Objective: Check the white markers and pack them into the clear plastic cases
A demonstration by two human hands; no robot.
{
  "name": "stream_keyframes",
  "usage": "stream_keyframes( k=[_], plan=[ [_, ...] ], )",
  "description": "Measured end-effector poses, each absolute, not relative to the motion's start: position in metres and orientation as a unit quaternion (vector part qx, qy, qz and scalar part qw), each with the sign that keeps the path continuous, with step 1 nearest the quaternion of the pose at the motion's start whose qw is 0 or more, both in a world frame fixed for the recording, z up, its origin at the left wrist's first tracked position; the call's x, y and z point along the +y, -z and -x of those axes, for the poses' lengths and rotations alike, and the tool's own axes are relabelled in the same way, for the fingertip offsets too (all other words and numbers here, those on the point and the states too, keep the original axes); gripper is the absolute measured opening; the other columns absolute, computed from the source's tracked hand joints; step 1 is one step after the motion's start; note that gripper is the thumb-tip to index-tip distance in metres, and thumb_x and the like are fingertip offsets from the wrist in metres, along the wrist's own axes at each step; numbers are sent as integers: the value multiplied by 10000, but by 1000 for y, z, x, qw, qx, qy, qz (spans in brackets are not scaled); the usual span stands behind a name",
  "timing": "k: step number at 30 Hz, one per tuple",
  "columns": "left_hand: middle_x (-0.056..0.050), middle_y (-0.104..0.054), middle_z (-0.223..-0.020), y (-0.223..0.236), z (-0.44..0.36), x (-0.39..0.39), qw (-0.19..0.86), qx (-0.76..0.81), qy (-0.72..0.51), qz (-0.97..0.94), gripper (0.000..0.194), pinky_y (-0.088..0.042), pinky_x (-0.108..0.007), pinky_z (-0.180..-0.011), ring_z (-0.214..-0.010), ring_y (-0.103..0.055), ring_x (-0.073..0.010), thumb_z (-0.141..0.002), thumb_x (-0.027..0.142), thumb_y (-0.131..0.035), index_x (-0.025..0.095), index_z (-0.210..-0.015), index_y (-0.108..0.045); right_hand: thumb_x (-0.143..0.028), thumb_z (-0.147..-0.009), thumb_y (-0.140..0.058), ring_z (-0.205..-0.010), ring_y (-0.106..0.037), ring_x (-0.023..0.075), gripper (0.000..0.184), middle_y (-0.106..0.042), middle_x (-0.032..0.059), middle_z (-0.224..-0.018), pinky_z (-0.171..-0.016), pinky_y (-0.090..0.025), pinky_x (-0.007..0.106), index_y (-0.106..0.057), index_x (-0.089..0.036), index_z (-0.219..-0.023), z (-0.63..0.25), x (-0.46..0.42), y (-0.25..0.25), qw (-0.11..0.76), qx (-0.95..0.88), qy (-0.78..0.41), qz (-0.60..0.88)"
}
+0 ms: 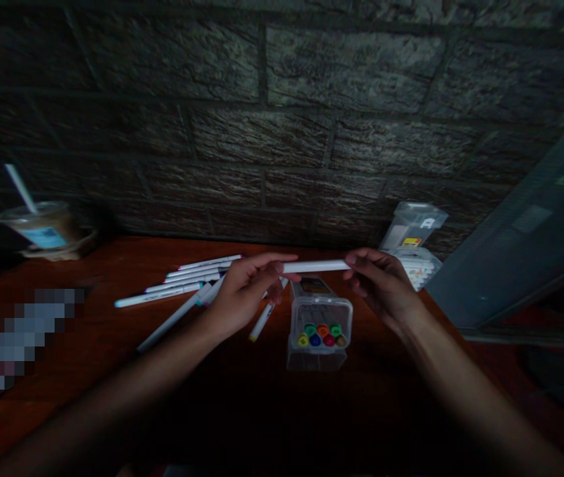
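Note:
A white marker (314,266) is held level between my two hands, above the table. My left hand (248,290) pinches its left end, and my right hand (384,281) grips the right end between thumb and fingers. Just below it lies a clear plastic marker case (322,311), its end facing me, with several coloured marker ends showing in two rows. Several loose white markers (187,279) lie to the left, partly hidden by my left hand. One marker with a yellow end (262,322) rests between that hand and the case.
A plastic cup (46,232) with a straw sits in a carton holder at far left. Near the back right edge stand a clear case (414,225) and another container of markers (418,266). A stone-block wall (282,132) closes the back; a grey metal panel (510,252) is at right.

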State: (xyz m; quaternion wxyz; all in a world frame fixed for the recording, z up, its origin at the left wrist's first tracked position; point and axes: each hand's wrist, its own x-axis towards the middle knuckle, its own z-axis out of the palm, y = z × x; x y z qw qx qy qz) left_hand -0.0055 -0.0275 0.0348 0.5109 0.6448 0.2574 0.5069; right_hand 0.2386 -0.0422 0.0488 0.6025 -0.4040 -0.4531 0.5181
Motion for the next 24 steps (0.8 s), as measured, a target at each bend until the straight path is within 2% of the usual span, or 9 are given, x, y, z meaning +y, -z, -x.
stream_keyframes(
  k=[7, 13, 24],
  plan=[
    [-44, -789, -796, -34, 2, -26, 477, 308, -496, -657, 243, -439, -216, -464, -502, -553, -90, -907, 282, -692, 179, -1114, -767, -373, -611, -969, -455, -487, 68, 256, -711, 12, -578, -408, -278, 188, -794, -219, -716, -237, -44, -51, 591, -476, -511, 404],
    [12, -660, -596, -32, 3, -25, 428, 344, -485, -680, 234, -400, -212, -451, -484, -542, -102, -846, 322, -759, 148, -1003, -770, -405, -609, -980, -456, -495, 69, 283, -707, 1, -574, -418, -292, 193, -781, -225, -697, -235, -46, -52, 573, -501, -508, 403],
    [-27, -772, -784, -32, 2, -24, 383, 336, -505, -697, 130, -468, -222, -567, -643, -635, -117, -812, 276, -812, 165, -862, -767, -415, -662, -951, -463, -460, 69, 257, -710, -5, -616, -423, -268, 217, -782, -233, -726, -236, -46, -47, 542, -541, -503, 400]
  ],
)
